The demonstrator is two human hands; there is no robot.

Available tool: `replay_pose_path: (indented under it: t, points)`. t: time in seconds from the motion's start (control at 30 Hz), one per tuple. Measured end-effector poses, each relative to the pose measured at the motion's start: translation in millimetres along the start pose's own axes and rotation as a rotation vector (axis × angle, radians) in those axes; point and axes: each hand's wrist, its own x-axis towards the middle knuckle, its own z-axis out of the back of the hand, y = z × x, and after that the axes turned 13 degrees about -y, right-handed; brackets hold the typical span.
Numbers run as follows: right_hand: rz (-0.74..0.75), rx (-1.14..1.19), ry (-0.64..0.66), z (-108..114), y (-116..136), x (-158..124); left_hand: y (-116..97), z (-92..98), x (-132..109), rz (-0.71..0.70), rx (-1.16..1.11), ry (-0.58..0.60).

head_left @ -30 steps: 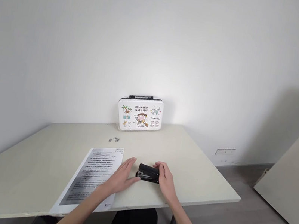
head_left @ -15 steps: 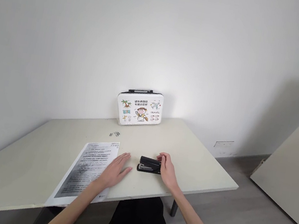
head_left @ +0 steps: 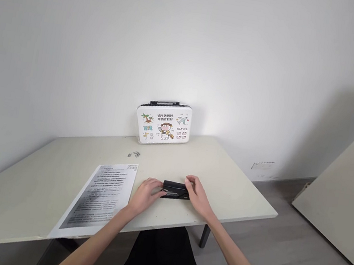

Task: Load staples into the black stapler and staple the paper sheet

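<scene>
A black stapler [head_left: 174,190] lies on the pale table [head_left: 38,182], near its front edge. My left hand [head_left: 146,194] has its fingers curled against the stapler's left end. At the stapler's right end my right hand [head_left: 196,194] curls its fingers over the top. A printed sheet of paper [head_left: 100,194] lies flat to the left of my left hand. A few strips of staples [head_left: 134,154] lie further back on the table.
A small white case with cartoon travel pictures and a black handle [head_left: 163,123] stands upright against the wall at the table's back. A large pale board [head_left: 345,195] leans at the right over the grey floor.
My left hand has moved right from the table beside the paper onto the stapler's left end and curled. My right hand stays at the stapler's right end. The view shifted slightly.
</scene>
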Motion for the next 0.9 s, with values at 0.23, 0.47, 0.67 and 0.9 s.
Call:
replay_pose_path:
  t: [0.23,0.47,0.67,0.9]
  points:
    - [0.129,-0.089,0.163,1,1,-3,15,30.8,-8,-0.017,0.017,0.049]
    - [0.078,-0.100,0.164,3,8,-4,72,68.8,17,0.048,0.345,0.103]
    - [0.052,-0.097,0.144,4,0,-4,140,68.7,71,0.251,0.555,0.001]
    - [0.010,-0.076,0.146,1,-3,-4,171,53.9,102,0.307,0.664,0.013]
